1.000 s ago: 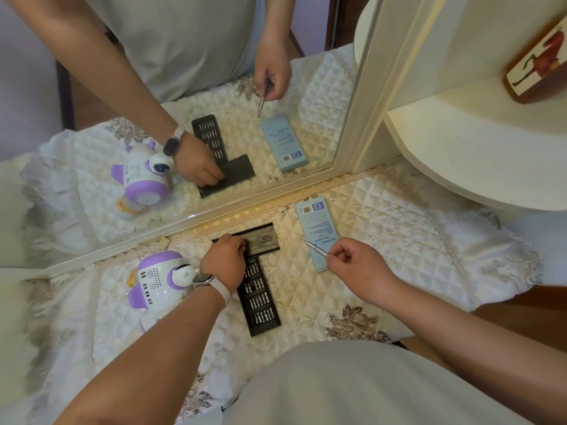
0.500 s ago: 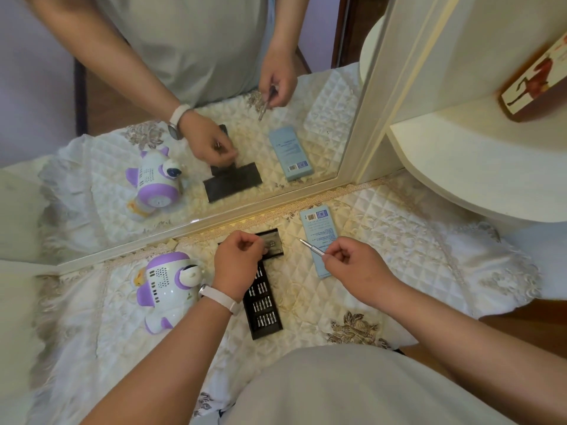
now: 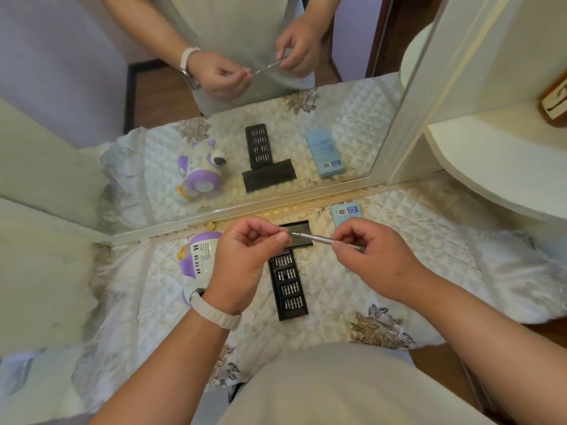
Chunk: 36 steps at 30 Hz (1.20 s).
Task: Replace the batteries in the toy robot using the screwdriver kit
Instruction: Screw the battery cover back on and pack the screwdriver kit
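Head view: right hand (image 3: 377, 259) grips slim silver metal screwdriver (image 3: 316, 238) by handle; left hand (image 3: 242, 259) fingers pinch its tip; white-and-purple plastic toy robot (image 3: 199, 253) lies near desk's (image 3: 414, 234) rear edge. Screwdriver looks light, stiff, slippery; best held at handle.

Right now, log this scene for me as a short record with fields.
Right hand: grips the screwdriver by its handle end
Left hand: pinches at the screwdriver's tip; any bit there is too small to see
Bit tray: open on the quilted cloth, below the hands
Toy robot: on the cloth, left of the tray, untouched
Blue box: by the mirror, behind the right hand
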Motion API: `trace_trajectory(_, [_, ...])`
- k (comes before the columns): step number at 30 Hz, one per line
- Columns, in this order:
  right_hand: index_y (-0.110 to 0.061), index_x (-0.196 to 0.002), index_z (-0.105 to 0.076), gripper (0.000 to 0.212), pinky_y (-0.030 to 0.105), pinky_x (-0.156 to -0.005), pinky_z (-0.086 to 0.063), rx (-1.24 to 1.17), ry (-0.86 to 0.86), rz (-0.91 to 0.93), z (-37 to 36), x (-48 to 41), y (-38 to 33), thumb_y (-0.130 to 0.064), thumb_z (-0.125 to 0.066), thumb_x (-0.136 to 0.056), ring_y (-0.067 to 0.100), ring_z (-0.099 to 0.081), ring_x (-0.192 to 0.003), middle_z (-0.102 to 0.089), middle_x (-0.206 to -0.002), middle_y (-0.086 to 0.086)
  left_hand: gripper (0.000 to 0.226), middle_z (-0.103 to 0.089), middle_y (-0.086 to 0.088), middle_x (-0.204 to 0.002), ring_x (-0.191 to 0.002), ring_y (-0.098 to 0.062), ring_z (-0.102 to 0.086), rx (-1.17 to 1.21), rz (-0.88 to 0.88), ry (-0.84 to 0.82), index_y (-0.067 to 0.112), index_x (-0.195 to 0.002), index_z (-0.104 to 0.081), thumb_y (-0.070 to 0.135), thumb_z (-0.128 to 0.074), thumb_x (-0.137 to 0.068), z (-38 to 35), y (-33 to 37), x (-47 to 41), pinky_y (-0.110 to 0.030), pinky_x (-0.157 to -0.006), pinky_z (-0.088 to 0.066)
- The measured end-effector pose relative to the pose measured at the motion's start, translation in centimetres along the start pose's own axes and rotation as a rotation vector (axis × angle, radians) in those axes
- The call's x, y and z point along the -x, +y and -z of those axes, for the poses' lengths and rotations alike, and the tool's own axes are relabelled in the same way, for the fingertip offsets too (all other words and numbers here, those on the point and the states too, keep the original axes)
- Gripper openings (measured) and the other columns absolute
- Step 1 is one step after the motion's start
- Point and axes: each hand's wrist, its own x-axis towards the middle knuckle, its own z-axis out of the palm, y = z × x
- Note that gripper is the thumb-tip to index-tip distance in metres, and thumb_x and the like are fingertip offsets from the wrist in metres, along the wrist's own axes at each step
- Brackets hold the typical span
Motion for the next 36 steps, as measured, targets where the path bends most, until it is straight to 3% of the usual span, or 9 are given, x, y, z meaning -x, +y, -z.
trace_trajectory(5, [-0.021,-0.079,-0.065,0.013,0.014,-0.054,-0.041,-0.017,-0.039,0.051,-1.6,0.4,-1.9,-0.011,-0.065,-0.086,0.003,-0.048,-0.057,-0.055,-0.064,-0.009,0.027,-0.075,-0.004,-0.077,-0.073,-0.017,-0.073,0.045,-0.029,-0.027,0.024,-0.068,-0.074,-0.002,-0.073,-0.069,1.9,1.4,1.0,-0.025,-0.071,-0.059])
trace_trajectory(18, [-0.03,-0.077,-0.064,0.016,0.021,-0.057,-0.043,0.045,-0.093,0.058,-5.6,-0.1,-3.4,-0.016,-0.065,-0.084,0.005,-0.05,-0.058,-0.059,-0.065,-0.01,0.026,-0.074,-0.005,-0.075,-0.07,-0.017,-0.073,0.108,-0.003,0.006,0.026,-0.066,-0.072,0.001,-0.081,-0.067,5.4,2.0,2.3,-0.022,-0.067,-0.058])
trace_trajectory(22, [-0.031,-0.077,-0.063,0.017,0.018,-0.056,-0.043,0.103,-0.091,0.075,-5.9,-0.2,-3.7,-0.016,-0.066,-0.085,0.002,-0.05,-0.058,-0.059,-0.067,-0.013,0.029,-0.073,-0.002,-0.073,-0.068,-0.016,-0.072,0.1,0.008,0.004,0.026,-0.065,-0.072,-0.003,-0.069,-0.069,6.0,1.8,2.2,-0.023,-0.067,-0.058])
trace_trajectory(27, [-0.033,-0.08,-0.061,0.017,0.014,-0.058,-0.042,0.197,-0.069,0.148,-6.0,-0.3,-3.6,-0.017,-0.066,-0.084,0.005,-0.053,-0.066,-0.059,-0.078,-0.016,0.031,-0.073,-0.002,-0.073,-0.068,-0.017,-0.072,0.08,0.0,-0.035,0.025,-0.066,-0.072,-0.005,-0.068,-0.07,6.5,1.8,1.8,-0.024,-0.069,-0.059])
trace_trajectory(32, [-0.034,-0.08,-0.06,0.017,0.018,-0.06,-0.041,0.298,-0.048,0.248,-5.9,-0.2,-3.6,-0.018,-0.066,-0.085,0.009,-0.052,-0.071,-0.055,-0.077,-0.013,0.029,-0.074,-0.004,-0.074,-0.07,-0.018,-0.072,0.034,0.012,-0.07,0.026,-0.066,-0.073,-0.002,-0.07,-0.07,6.7,1.8,1.3,-0.027,-0.071,-0.059])
trace_trajectory(36, [-0.032,-0.08,-0.062,0.011,0.015,-0.056,-0.041,0.207,-0.109,0.123,-5.6,-0.4,-3.5,-0.025,-0.06,-0.088,0.003,-0.05,-0.061,-0.058,-0.071,-0.019,0.025,-0.074,-0.007,-0.076,-0.073,-0.02,-0.073,-0.018,-0.015,-0.078,0.02,-0.071,-0.07,-0.004,-0.079,-0.071,6.9,1.9,1.2,-0.029,-0.074,-0.06])
